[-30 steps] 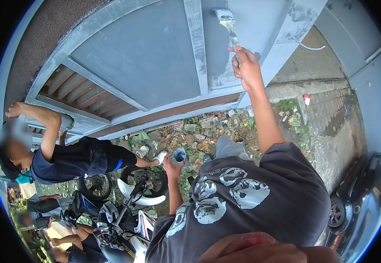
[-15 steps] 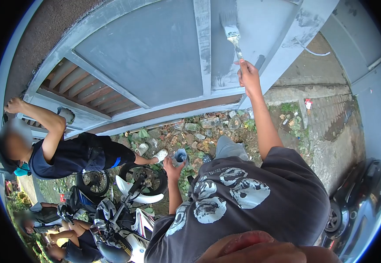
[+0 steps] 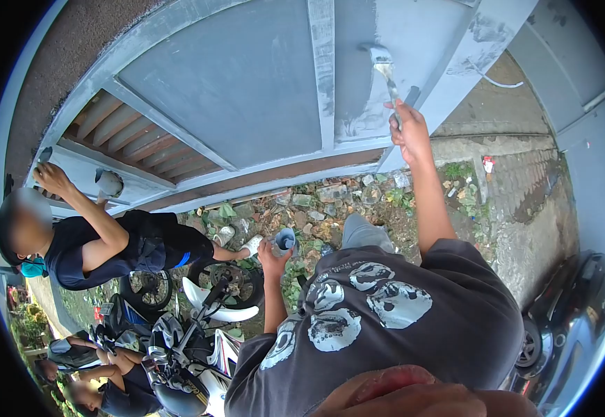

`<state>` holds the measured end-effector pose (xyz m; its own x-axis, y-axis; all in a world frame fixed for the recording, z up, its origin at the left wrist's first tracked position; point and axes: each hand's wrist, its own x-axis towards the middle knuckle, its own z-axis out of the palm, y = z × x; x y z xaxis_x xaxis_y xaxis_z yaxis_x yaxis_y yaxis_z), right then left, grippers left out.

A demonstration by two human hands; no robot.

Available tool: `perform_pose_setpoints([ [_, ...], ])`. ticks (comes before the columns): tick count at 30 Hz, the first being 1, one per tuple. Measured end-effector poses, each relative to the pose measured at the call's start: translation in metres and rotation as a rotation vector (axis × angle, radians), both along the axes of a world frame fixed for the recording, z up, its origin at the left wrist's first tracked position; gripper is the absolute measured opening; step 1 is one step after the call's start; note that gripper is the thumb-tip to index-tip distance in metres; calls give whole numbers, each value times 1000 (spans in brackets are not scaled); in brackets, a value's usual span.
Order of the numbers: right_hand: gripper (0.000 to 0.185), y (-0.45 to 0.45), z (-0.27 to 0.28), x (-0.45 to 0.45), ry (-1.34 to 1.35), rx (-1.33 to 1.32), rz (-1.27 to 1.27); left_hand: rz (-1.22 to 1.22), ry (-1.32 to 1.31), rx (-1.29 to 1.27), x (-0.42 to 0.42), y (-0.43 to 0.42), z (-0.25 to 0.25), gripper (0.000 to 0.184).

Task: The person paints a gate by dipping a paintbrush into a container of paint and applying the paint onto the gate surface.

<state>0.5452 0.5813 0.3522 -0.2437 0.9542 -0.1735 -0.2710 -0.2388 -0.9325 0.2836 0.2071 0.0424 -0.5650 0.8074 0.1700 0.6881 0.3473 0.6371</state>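
My right hand is closed round the handle of a paintbrush, whose bristles touch the grey metal panel of a gate. Wet, lighter paint covers the panel's right part; its left strip looks darker and patchy. In my left hand is a small cup with grey paint inside, held low over the ground, well below the gate. A vertical frame bar divides this panel from a wider blue-grey one.
At the left a co-worker holds a brush and a paint container by the gate. Motorcycles stand at the lower left, near two seated people. Rubble and plants lie below the gate. A dark car is at the right.
The paintbrush in my right hand has moved down and slightly right along the panel. My left hand stays nearly still with the cup. The co-worker's raised arm has lowered, and a brush now shows in it.
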Motion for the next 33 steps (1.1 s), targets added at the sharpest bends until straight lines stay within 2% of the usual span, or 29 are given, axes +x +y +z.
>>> perform_pose_setpoints([
  [2,37,-2,37,2,24,69,-24,-6,-5,-9,-2,3,1,70],
  [5,38,-4,61,4,41,191,-67,-18,1,22,-3,3,-2,70],
  [9,38,8,40,5,15,201,-78,-7,15,26,2,-1,-1,71],
  [11,40,29,-3,2,-23,142,-53,3,-2,-6,6,-4,0,71],
  [14,42,47,-102,6,-165,39,-2,-3,-30,8,9,-8,0,72],
  [16,43,37,-166,15,-252,-103,11,33,-12,-50,11,-9,0,72],
  [18,42,24,-222,28,-307,-366,41,38,-14,-36,9,-7,-6,72],
  [19,42,26,-247,33,-306,-365,43,41,-17,-28,8,-8,-7,71],
  [21,40,26,-282,39,-480,-561,44,33,-43,-13,9,-5,1,71],
  [23,38,30,-267,36,-374,-476,0,16,-72,-2,7,-2,6,70],
  [27,37,47,-142,16,-294,-169,-68,0,-29,-14,7,1,12,67],
  [30,36,27,-44,16,-183,15,-83,-23,-13,15,4,3,12,69],
  [33,36,5,19,21,-114,152,-125,-28,-33,13,3,5,8,68],
])
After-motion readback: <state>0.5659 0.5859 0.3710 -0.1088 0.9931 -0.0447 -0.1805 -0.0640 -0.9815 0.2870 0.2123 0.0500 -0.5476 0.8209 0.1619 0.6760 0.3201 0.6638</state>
